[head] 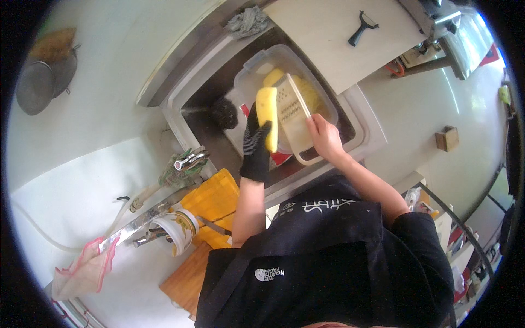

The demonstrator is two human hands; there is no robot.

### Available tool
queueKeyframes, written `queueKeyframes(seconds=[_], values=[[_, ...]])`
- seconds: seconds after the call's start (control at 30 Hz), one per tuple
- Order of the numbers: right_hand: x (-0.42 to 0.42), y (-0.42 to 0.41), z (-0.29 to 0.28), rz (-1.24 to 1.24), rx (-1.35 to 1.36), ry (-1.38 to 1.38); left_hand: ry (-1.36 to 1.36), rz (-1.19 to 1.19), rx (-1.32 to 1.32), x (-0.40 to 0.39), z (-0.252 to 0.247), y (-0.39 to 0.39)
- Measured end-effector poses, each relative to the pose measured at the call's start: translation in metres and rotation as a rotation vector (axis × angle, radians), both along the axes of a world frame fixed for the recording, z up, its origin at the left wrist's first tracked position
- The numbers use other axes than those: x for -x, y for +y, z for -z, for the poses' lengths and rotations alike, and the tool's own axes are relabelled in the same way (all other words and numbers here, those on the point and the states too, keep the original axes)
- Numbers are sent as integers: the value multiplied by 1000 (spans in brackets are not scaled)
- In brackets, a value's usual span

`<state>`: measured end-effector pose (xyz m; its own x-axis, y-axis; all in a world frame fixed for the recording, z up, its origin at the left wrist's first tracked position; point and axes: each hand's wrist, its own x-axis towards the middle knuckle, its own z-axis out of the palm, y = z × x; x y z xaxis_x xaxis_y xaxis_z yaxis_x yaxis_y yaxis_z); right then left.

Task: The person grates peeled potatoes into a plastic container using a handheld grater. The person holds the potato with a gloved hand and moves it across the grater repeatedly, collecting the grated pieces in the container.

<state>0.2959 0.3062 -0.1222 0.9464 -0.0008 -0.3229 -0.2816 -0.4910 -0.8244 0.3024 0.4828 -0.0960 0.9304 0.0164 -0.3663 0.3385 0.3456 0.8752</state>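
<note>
My left hand [257,141], in a black glove, holds a long piece of peeled yellow vegetable or fruit [267,107] upright at the left edge of a flat grater. My bare right hand [327,137] grips the right side of the white grater [292,117], near its handle. The grater slants over a clear plastic tub [249,67] standing in the sink. More yellow pieces [273,76] and a heap of yellow shreds [309,98] lie in the tub, partly hidden by the grater. Whether the held piece touches the grater cannot be told.
A dark scouring pad [224,114] is in the sink, left of the tub. A black peeler [363,28] rests on the white board [328,49]. A grey rag [247,23] lies on the sink's rim. Near the faucet [190,159] are yellow cloths [213,197], a knife [214,226] and a white bucket [174,233].
</note>
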Motion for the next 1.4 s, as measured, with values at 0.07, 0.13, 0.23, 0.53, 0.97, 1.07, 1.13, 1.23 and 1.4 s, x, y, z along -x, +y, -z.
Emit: queueKeyframes(seconds=[0.07, 0.13, 0.23, 0.53, 0.97, 1.07, 1.13, 1.23, 1.4], values=[[-2, 3, 2, 20, 15, -56, -178, 74, -493, 9, 19, -15], [-3, 7, 1, 43, 37, -86, -246, 181, -907, 23, 30, -28], [-1, 9, 6, 61, 59, -147, -219, 133, -1000, 44, 32, -51], [38, 34, 7, -107, 98, -220, 57, -87, -1129, -50, 54, -3], [16, 23, 16, -79, 148, -197, 76, -42, -1010, -61, 61, -27], [22, 23, 10, -102, 138, -139, 130, -144, -1156, -83, 46, -9], [13, 19, 20, 14, 182, -168, -36, -53, -1154, -67, 41, -9], [-13, 14, 29, 28, 231, -121, -52, 172, -1104, 0, 63, -29], [-5, 18, 29, -167, 186, -158, 185, -81, -1084, -44, 97, -26]])
